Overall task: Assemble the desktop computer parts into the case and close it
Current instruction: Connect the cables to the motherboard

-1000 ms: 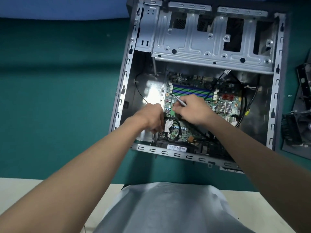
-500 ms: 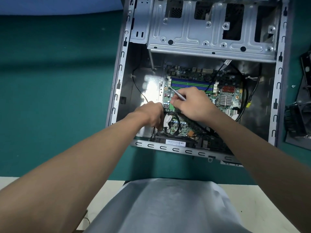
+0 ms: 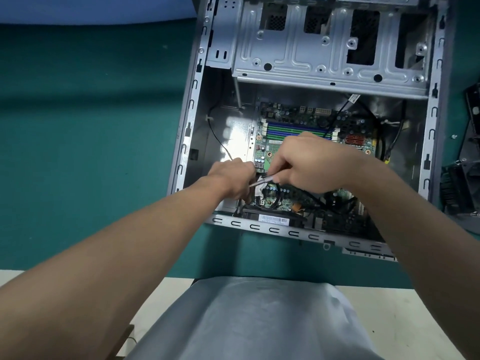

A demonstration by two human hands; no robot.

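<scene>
The open grey computer case [image 3: 259, 226] lies flat on a green mat, with the green motherboard [image 3: 298, 118] inside it. My right hand [image 3: 311, 165] grips a thin metal screwdriver [image 3: 265, 180] over the board's lower left part. Its shaft points down and left toward my left hand [image 3: 231, 178]. The curled fingers of my left hand pinch a black cable with a white tag [image 3: 259, 189] at the board's near-left corner. The screwdriver's tip is hidden against my left fingers.
A silver drive cage [image 3: 298, 55] spans the far half of the case. A black fan with a barcode label [image 3: 272, 219] sits at the near wall. Black cables run across the board's right side. A cooler with fan [image 3: 457, 188] and a loose screw [image 3: 453, 136] lie on the mat [image 3: 91, 126] to the right.
My right hand turned, swinging the screwdriver shaft from pointing up-left over the memory slots to pointing down-left at my left hand. My left hand stayed at the tagged cable.
</scene>
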